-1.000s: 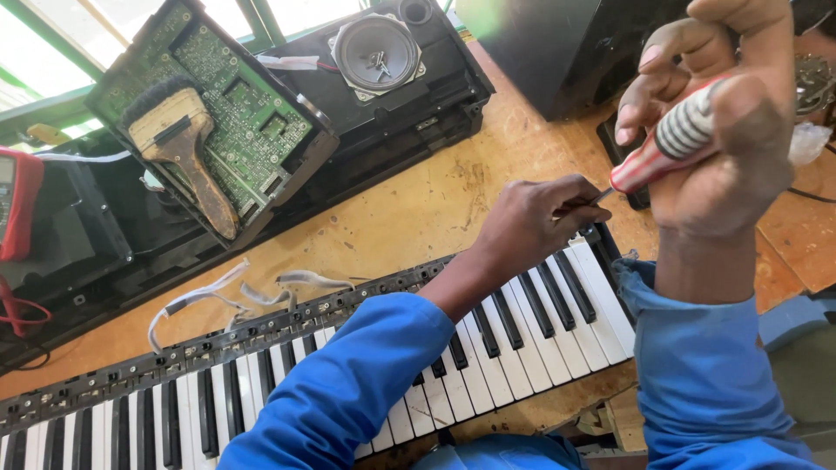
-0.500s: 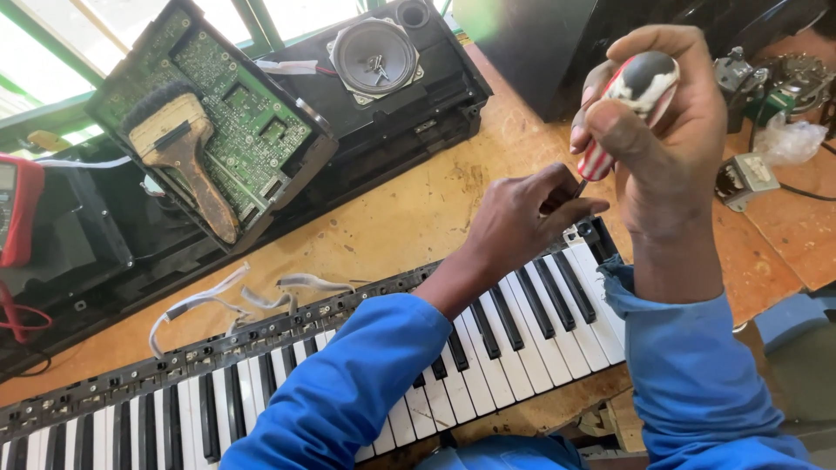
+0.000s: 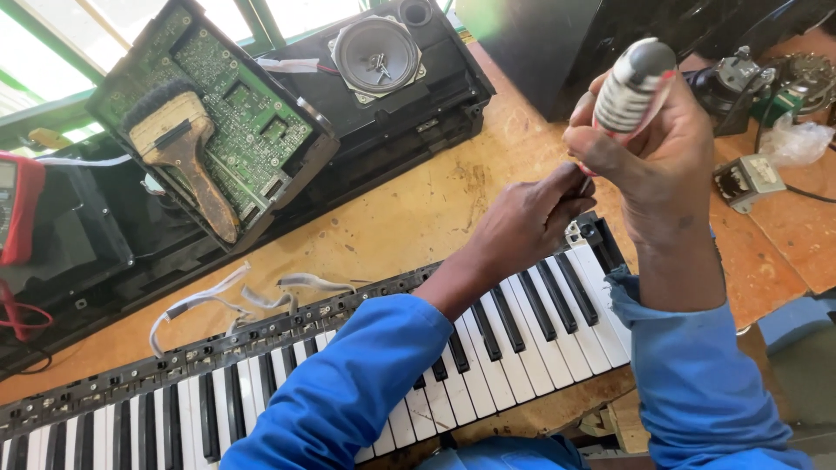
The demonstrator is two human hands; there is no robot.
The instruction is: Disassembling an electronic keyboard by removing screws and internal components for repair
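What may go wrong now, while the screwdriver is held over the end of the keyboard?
1. The right hand grips the screwdriver from above; if the tip slips, it might hit the left hand guiding it.
2. The left sleeve lies across the keys and might press or strain them.
3. The paintbrush rests on the tilted circuit board and might slide off.

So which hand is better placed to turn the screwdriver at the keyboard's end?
Right. The right hand grips the screwdriver handle from above, while the left hand only steadies its shaft low by the keyboard.
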